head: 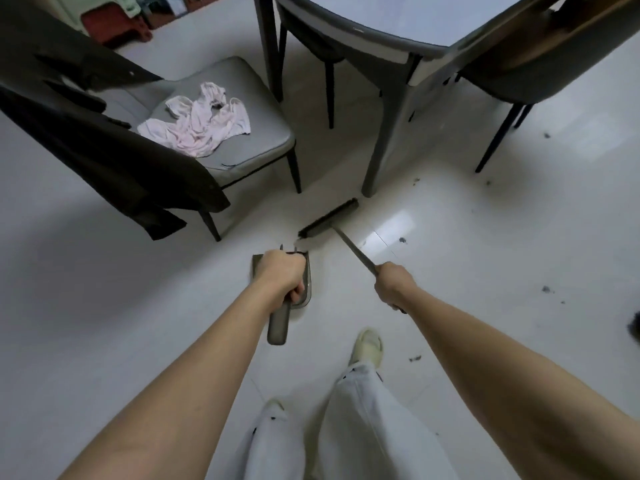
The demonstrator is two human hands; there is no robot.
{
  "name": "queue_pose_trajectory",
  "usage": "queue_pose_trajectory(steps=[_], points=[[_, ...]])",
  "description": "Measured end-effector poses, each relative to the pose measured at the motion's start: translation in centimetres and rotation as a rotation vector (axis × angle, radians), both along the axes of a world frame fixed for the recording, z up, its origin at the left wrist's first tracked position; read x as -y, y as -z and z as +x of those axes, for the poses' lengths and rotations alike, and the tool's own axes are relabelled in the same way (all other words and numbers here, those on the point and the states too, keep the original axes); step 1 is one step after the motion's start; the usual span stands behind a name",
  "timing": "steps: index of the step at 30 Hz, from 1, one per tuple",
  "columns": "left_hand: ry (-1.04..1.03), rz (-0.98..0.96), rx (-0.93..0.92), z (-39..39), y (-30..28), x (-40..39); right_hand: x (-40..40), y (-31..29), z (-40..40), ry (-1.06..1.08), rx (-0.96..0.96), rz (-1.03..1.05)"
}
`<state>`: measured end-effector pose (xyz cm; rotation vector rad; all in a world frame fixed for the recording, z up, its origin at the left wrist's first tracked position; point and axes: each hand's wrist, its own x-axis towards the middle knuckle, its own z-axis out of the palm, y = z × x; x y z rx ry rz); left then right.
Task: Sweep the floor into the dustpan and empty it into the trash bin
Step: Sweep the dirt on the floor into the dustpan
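On the tiled floor, near the table leg, the light, rigid broom is clamped mid-shaft by the right hand; the dustpan handle is gripped by the left hand.

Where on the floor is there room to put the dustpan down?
Bare floor lies left of the dustpan, in front of the grey chair. It is crowded ahead, where the broom head sits between chair and table leg. Dust clumps dot the floor to the right.
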<state>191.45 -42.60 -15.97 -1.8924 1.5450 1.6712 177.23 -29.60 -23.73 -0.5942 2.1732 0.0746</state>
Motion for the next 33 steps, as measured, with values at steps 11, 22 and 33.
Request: queue_pose_trajectory(steps=[11, 22, 33], points=[[-0.168, 0.085, -0.073, -13.3, 0.2, 0.3, 12.1, 5.3, -10.7, -0.202, 0.035, -0.025], [-0.168, -0.043, 0.013, -15.5, 1.6, 1.7, 3.4, 4.3, -14.5, -0.190, 0.022, 0.130], [-0.050, -0.065, -0.063, -18.2, -0.5, -1.1, -10.0, -2.9, -15.0, -0.067, -0.029, 0.269]])
